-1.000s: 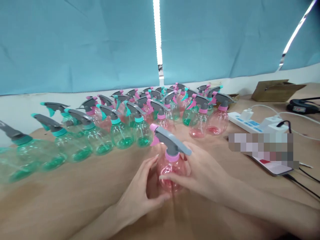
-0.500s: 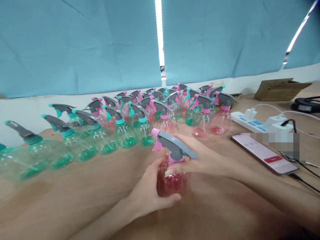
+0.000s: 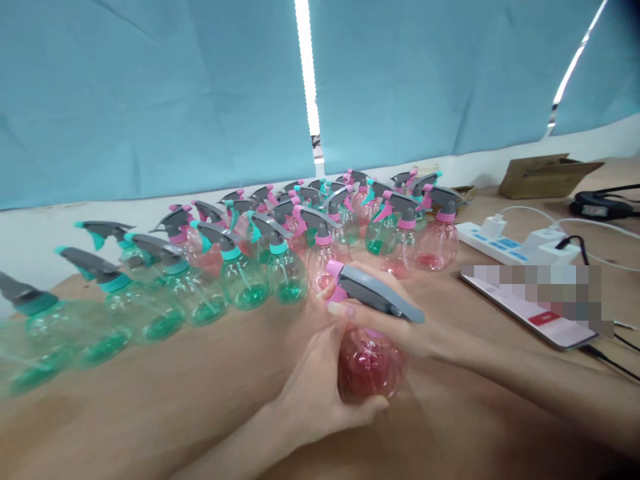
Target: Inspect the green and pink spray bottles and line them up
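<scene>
A pink spray bottle (image 3: 371, 363) with a grey and pink trigger head is between my hands, its nozzle pointing left and away. My left hand (image 3: 325, 373) wraps round the bottle's clear pink body from the left, thumb toward me. Around the neck and trigger, just under the grey head, my right hand (image 3: 385, 320) is closed; part of its fingers hides behind the head. Close behind stands another pink spray bottle (image 3: 325, 257). To the left are green spray bottles, the nearest upright one (image 3: 287, 277) having a turquoise collar.
Several more pink and green spray bottles crowd the back of the brown table (image 3: 210, 373). On the right lie a phone (image 3: 520, 310), a white power strip (image 3: 493, 243) with plugs and cables, an open cardboard box (image 3: 543, 177) and a black device (image 3: 603, 205). Behind hangs a blue curtain (image 3: 200, 93).
My right hand has moved up from the bottle's shoulder to its neck and trigger. The bottle and both hands have shifted slightly right in view; the background has slid left.
</scene>
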Available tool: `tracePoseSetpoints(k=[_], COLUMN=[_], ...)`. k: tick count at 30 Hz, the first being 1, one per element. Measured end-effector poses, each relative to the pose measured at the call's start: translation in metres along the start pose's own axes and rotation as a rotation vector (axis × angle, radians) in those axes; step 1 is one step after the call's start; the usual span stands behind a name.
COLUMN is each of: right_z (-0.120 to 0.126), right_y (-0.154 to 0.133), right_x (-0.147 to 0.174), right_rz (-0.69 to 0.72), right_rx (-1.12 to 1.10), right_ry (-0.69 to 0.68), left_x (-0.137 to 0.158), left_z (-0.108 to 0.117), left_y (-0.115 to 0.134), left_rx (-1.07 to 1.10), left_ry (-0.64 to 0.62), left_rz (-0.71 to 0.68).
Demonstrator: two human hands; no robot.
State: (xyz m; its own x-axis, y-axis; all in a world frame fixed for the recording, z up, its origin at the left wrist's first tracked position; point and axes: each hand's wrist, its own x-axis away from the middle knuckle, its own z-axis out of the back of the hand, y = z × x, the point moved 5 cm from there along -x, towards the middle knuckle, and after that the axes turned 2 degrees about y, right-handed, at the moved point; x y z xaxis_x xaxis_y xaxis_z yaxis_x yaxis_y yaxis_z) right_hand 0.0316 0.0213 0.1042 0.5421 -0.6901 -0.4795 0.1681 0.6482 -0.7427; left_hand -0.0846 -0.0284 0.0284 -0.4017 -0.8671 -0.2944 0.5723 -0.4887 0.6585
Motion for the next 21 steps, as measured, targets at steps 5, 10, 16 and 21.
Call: tracePoseSetpoints(k=[5,10,16,21], right_z=[0.002,0.009,0.018,0.022], right_y=[0.003,0.013,0.035,0.039], right_x=[-0.008,-0.018,-0.027,-0.031], right_rz=[0.008,0.089,0.053,0.015], right_rx=[-0.044,-0.023,-0.058,-0.106], right_ry=[0.000,0.104,0.167,0.129], left_x=[0.004,0.009,0.012,0.013], left_z=[0.003,0.005,0.002,0.004], left_y=[-0.007,-0.014,-0.021,-0.022], left_rx=[-0.139,-0.356,-0.549,-0.559], left_ry=[0.010,0.003,-0.058,-0.080], left_rz=[0.000,-0.005,0.013,-0.011])
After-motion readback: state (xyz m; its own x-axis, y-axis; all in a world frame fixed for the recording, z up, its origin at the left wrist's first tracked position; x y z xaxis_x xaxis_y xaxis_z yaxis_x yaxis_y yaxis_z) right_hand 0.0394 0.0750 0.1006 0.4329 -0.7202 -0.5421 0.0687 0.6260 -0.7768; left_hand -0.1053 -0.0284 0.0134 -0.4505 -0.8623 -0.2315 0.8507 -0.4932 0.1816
